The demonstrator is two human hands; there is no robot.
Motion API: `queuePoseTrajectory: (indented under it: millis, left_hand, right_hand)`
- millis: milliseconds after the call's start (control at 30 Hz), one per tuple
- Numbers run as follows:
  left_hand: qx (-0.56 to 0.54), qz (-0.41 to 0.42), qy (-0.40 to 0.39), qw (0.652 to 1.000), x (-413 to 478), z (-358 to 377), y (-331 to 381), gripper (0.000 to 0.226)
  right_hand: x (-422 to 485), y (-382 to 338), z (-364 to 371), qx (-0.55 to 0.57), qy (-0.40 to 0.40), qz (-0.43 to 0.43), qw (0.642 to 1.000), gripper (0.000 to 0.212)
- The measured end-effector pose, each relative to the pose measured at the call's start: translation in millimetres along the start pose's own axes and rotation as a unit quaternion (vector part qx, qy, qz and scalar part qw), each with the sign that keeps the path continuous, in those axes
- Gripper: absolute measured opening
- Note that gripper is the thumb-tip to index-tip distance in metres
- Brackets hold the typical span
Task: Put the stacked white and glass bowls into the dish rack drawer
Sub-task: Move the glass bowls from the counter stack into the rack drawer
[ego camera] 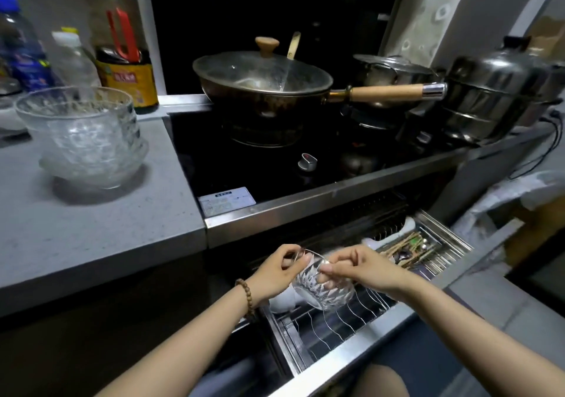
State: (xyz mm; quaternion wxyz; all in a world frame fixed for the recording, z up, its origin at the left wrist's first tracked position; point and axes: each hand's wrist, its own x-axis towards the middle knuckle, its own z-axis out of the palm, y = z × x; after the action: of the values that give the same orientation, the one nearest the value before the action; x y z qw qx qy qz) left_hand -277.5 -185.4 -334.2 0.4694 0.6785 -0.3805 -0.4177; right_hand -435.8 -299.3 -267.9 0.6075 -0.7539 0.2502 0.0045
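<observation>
A dim kitchen, seen from my remote station: a speckled grey desk (91, 228) runs along the left and meets a steel-edged black cooktop (244, 167). On it a lidded wok (263, 78) and steel pots (495, 97) stand before a dark back wall (260, 5). Bottles (21, 45) crowd the far left.

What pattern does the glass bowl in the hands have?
The glass bowl is clear, with a faceted diamond pattern; head view.

Both forearms bare up to the frame edge. Left hand (275, 274): single-strand bracelet (247, 297) of round brown wooden beads at the wrist. Right hand (363, 269): bare wrist. My bare knee (380, 380) shows at the bottom edge.
</observation>
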Motion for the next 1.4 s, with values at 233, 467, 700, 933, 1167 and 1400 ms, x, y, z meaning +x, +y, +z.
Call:
queuePoseTrajectory:
  millis: [233,467,700,933,1167,1400]
  left_hand:
    - [0.154,-0.009,0.028,0.988,0.3,11.2,-64.0,0.055]
    - [0.368,-0.044,-0.011,0.929,-13.8,12.3,-131.5,0.076]
    - [0.383,-0.039,0.000,0.923,-15.1,22.8,-162.8,0.087]
    - [0.384,-0.033,0.019,0.922,-15.3,27.9,-169.3,0.091]
    - [0.376,-0.031,0.017,0.926,-15.2,27.4,-169.8,0.092]
    - [0.362,-0.026,0.014,0.932,-14.4,26.8,-170.5,0.092]
  right_hand:
    - [30.9,62.9,11.4,0.099,0.042,0.117,0.987,0.020]
    - [58.0,112.9,18.6,0.171,0.045,0.252,0.951,0.012]
    - [87.5,133.0,30.8,0.170,0.004,0.334,0.927,0.011]
    - [105.6,138.1,40.0,0.183,-0.035,0.367,0.911,0.017]
    - [114.4,152.4,48.2,0.163,-0.059,0.383,0.907,0.020]
    - [116.2,161.0,45.9,0.161,-0.084,0.375,0.909,0.013]
